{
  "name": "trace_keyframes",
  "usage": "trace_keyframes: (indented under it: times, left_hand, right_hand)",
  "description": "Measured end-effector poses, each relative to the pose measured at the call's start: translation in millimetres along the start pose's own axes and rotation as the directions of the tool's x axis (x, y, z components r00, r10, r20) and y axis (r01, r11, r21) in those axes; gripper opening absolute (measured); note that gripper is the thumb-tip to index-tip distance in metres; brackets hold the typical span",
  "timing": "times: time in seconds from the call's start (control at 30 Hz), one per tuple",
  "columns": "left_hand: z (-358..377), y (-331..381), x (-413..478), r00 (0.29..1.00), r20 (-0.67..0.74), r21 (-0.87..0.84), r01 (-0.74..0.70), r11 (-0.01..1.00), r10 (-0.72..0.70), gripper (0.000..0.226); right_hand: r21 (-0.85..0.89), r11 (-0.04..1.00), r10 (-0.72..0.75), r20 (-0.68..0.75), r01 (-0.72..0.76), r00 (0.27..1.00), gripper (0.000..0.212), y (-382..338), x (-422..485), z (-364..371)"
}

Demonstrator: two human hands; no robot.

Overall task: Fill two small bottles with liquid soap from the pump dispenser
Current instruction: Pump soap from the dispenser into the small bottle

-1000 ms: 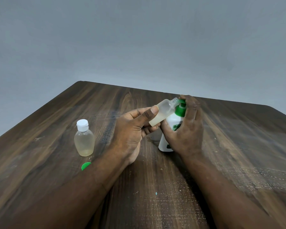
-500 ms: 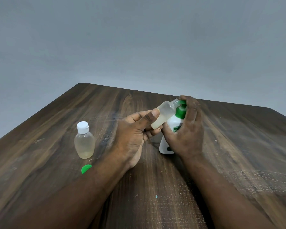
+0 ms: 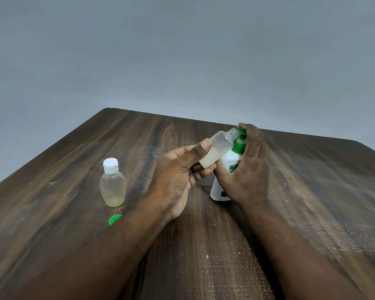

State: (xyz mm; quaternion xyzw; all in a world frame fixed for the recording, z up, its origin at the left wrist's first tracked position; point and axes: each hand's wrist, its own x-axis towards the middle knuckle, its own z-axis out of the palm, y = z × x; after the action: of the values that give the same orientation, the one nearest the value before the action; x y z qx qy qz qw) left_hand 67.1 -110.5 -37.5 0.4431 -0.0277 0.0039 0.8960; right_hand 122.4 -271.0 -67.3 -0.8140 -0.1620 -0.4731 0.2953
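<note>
While the left grip pinches a small open bottle between thumb and fingers, tilted with its mouth at the green pump spout, the right grip clasps the white pump dispenser, fingers over the pump head. Dispenser stands on the bench. Pale liquid lies in the tilted bottle's lower end. Capped bottle, white top, upright at 9 o'clock of the dispenser, well apart. Loose green cap at 6 o'clock of it, near.
</note>
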Motion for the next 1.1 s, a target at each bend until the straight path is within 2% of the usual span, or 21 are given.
trace_keyframes:
  times: [0.3,0.43,0.67,1.1]
  left_hand:
    - [1.3,0.9,0.0,1.0,-0.018,0.006,0.0,1.0,0.0,0.056]
    - [0.9,2.4,-1.1,1.0,-0.022,0.001,0.016,1.0,-0.016,0.047]
    - [2.5,1.9,-2.2,1.0,0.003,-0.003,0.021,1.0,-0.02,0.053]
    - [4.6,3.0,-5.3,0.999,-0.015,0.0,0.036,0.999,-0.036,0.042]
  right_hand:
    - [-0.014,1.0,0.009,-0.035,-0.009,0.999,0.08,-1.6,-3.6,2.1]
    - [-0.016,1.0,0.014,-0.033,-0.015,0.999,0.08,-2.1,-3.9,1.7]
    - [-0.01,1.0,-0.002,-0.007,0.002,1.0,0.082,0.3,0.2,0.2]
    - [-0.026,1.0,0.012,-0.014,-0.012,1.0,0.08,-1.9,-4.2,-0.9]
